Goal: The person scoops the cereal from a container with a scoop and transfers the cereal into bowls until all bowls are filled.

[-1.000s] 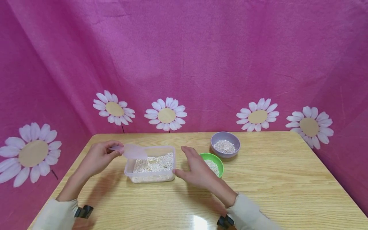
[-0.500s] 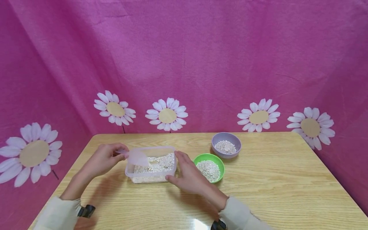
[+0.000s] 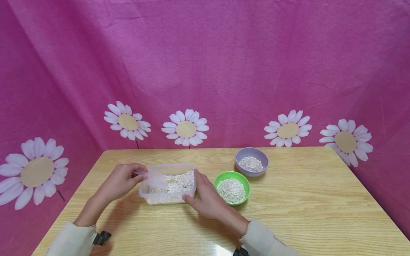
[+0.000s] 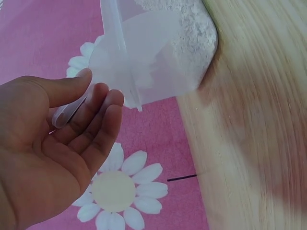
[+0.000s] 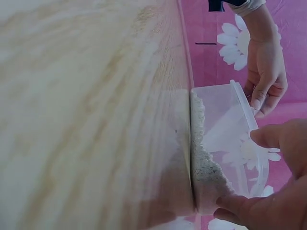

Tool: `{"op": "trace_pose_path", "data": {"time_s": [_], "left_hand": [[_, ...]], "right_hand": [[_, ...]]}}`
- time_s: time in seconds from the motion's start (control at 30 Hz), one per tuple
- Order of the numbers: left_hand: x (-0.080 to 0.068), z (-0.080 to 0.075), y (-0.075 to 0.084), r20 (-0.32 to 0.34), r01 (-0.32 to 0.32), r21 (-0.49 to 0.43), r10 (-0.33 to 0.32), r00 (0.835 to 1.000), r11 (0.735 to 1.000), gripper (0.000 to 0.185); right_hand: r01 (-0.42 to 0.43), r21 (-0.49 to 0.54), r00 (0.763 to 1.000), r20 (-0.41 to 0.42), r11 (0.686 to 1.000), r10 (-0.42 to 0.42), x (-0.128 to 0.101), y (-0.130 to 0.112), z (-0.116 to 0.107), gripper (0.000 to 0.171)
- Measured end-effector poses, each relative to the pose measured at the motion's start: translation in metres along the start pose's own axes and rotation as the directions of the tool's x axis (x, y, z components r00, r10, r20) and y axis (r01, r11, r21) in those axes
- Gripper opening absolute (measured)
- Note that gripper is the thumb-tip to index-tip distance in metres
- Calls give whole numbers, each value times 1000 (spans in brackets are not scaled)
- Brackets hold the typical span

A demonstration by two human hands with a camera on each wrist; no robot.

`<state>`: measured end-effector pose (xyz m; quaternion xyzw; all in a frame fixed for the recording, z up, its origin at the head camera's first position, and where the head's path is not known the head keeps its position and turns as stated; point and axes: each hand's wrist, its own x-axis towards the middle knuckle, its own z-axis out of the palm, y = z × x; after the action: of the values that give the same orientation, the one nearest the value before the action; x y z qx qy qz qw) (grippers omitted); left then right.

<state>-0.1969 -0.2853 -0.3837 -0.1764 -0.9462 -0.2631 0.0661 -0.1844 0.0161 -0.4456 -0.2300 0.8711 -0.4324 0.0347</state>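
My left hand (image 3: 123, 180) pinches the handle of a translucent scoop (image 3: 156, 179) between thumb and fingers. The scoop's blade dips into a clear rectangular plastic container (image 3: 168, 199) of pale oat flakes (image 3: 182, 182). In the left wrist view the handle end (image 4: 64, 115) pokes out under the thumb, and the blade (image 4: 134, 57) lies behind the container wall. My right hand (image 3: 206, 199) grips the container's right end. From the right wrist view, the right thumb (image 5: 268, 136) is at the rim and the fingers (image 5: 232, 208) are lower on the side.
A green bowl (image 3: 247, 188) of flakes stands just right of my right hand. Behind it sits a purple bowl (image 3: 263, 156), also holding flakes. The wooden table (image 3: 304, 199) ends at a pink curtain (image 3: 224, 71) with printed daisies.
My right hand has come left from over the green bowl onto the container's end, uncovering the bowl. My left hand has moved right and lowered the scoop into the container.
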Motion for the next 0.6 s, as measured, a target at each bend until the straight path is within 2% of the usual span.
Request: {"op": "trace_pose_path", "data": {"time_s": [0.3,0.6], "left_hand": [[4,15,9,21,0,-60,1,1000,998,11],[12,41,21,62,105,-194,-95,994,975,11]], "right_hand": [[-22,33,1000,0,999,22,0,0,1,93],[-21,45,1000,3,999,21,1,0,1,92]]}}
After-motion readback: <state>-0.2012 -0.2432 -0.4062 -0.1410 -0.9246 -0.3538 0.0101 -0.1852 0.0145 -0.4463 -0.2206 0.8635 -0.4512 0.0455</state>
